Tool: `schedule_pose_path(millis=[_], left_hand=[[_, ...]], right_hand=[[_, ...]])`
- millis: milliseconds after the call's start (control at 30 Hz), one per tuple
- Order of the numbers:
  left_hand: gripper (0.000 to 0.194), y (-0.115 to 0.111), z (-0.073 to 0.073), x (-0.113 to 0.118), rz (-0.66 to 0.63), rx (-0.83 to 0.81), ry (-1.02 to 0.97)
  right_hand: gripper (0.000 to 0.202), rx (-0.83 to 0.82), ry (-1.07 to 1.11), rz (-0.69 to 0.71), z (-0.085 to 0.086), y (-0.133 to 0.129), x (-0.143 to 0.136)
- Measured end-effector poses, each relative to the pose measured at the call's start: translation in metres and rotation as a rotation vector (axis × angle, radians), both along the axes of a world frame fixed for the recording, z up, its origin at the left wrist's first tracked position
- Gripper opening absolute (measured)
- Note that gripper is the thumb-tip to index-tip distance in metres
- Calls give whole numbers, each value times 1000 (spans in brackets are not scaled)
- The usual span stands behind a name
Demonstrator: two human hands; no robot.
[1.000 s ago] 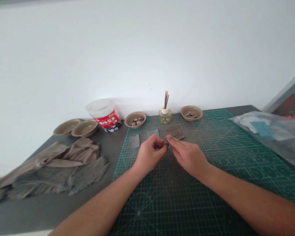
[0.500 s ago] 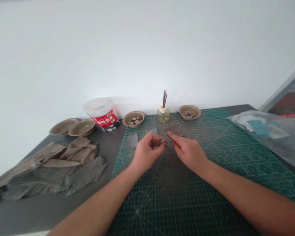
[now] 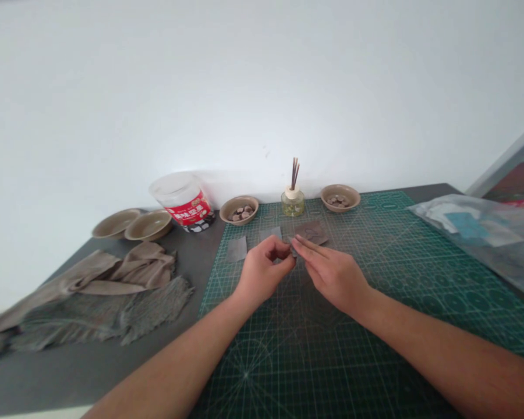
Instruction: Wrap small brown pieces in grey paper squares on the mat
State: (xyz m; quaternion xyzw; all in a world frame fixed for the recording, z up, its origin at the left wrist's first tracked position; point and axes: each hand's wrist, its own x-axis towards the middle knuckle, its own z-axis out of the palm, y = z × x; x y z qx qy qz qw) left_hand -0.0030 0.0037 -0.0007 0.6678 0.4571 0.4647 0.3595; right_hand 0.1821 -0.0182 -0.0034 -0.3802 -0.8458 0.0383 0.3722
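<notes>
In the middle of the green cutting mat (image 3: 288, 361), my two hands meet at the fingertips. My left hand (image 3: 264, 269) is closed in a pinch on a small brown round piece, mostly hidden by the fingers now. Fingers of my right hand (image 3: 338, 276) are pressed together over that piece; a sliver of something grey (image 3: 293, 249) shows between the hands, too small to name. Just behind them lies a brown square sheet (image 3: 313, 231) with a dark curved mark. Two thin grey squares, one left (image 3: 237, 250) and one farther back (image 3: 271, 233), rest on the mat.
Bowls with brown round pieces stand left (image 3: 240, 201) and right (image 3: 340, 189) of a reed diffuser (image 3: 293, 203). Leftward are a red-labelled plastic tub (image 3: 190, 206), two bowls (image 3: 148, 226) and a crumpled cloth (image 3: 113, 297). A clear plastic bag (image 3: 484, 233) lies right.
My right fingertips have moved left and down onto the piece at my left fingertips, covering it. The brown sheet behind shows more fully. The view has shifted slightly.
</notes>
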Motion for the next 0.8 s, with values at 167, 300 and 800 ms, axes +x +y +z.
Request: schedule_pose_path(millis=[167, 300, 800], left_hand=[[13, -3, 2, 1, -13, 21, -65], [13, -4, 1, 4, -40, 13, -129], [15, 3, 0, 3, -56, -13, -241]], right_hand=[[52, 2, 44, 28, 1, -2, 0], [54, -37, 92, 12, 0, -3, -1], [25, -168, 293, -137, -1, 7, 2]])
